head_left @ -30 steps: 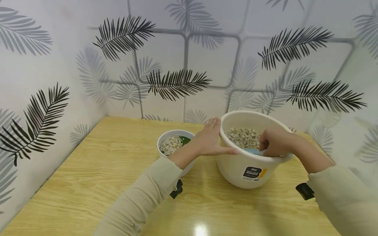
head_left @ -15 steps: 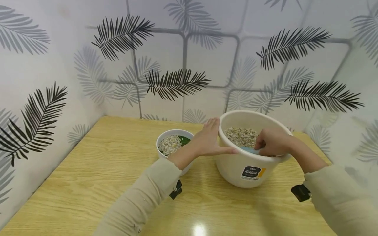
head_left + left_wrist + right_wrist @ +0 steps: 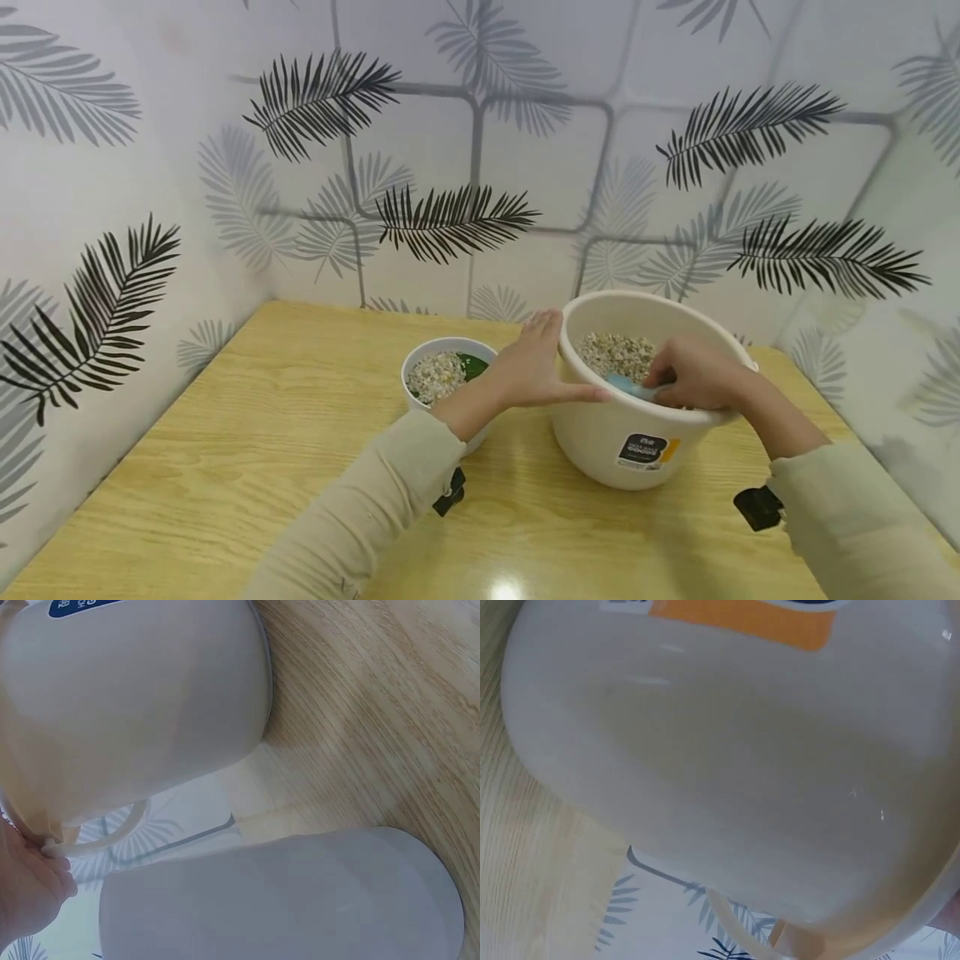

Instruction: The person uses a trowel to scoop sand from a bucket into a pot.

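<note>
In the head view, a cream plastic bucket (image 3: 600, 446) stands on the table, holding a bed of pale mixed grains (image 3: 618, 354). My right hand (image 3: 697, 375) reaches inside it, fingers curled around the handle of a light blue scoop (image 3: 622, 383) near the front wall. My left hand (image 3: 532, 367) rests on the bucket's left rim, thumb stretched along the front edge and fingers spread at the side. Behind my left forearm is a white bowl (image 3: 412, 358) with grains and a green patch inside. The right wrist view shows mostly the bucket's outer wall (image 3: 705, 765).
The wood-grain table (image 3: 285, 433) meets leaf-patterned walls at the back and left. A curved bucket handle (image 3: 112, 836) hangs beside the bucket in the left wrist view, close to the white bowl's wall (image 3: 285, 900).
My right hand has shifted a little left inside the bucket, and more of the scoop shows now. The left hand stays on the rim. The head view has tilted up slightly.
</note>
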Motion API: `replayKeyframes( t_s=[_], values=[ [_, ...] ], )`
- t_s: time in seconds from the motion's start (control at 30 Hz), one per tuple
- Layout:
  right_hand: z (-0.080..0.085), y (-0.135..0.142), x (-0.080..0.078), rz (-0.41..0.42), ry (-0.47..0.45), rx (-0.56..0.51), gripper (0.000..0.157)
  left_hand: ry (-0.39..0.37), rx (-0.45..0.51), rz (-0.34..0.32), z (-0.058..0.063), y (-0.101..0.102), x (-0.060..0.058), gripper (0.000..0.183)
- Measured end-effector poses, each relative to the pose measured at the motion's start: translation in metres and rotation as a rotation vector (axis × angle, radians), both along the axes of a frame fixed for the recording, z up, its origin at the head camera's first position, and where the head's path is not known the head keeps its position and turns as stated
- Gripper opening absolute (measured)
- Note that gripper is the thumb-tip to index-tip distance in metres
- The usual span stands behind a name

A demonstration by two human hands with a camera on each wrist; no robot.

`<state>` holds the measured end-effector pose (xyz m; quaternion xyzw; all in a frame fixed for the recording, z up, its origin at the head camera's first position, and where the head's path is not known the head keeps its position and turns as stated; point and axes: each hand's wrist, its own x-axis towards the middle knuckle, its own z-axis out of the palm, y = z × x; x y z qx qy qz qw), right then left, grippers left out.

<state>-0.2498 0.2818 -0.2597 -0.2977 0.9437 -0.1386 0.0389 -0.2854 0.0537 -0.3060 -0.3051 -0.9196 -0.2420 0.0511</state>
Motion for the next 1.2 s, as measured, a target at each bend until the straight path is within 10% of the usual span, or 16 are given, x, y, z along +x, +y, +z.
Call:
replayKeyframes(
  t_s=[0.57,1.2],
  values=[
    [0.003,0.006,-0.005,0.028,0.07,0.035,0.01,0.003,-0.021,0.006,0.001,-0.001,0.0,0.117],
    [0.015,0.023,-0.002,-0.136,0.21,0.054,0.012,-0.018,-0.042,0.004,0.003,-0.001,0.0,0.118]
  ],
)
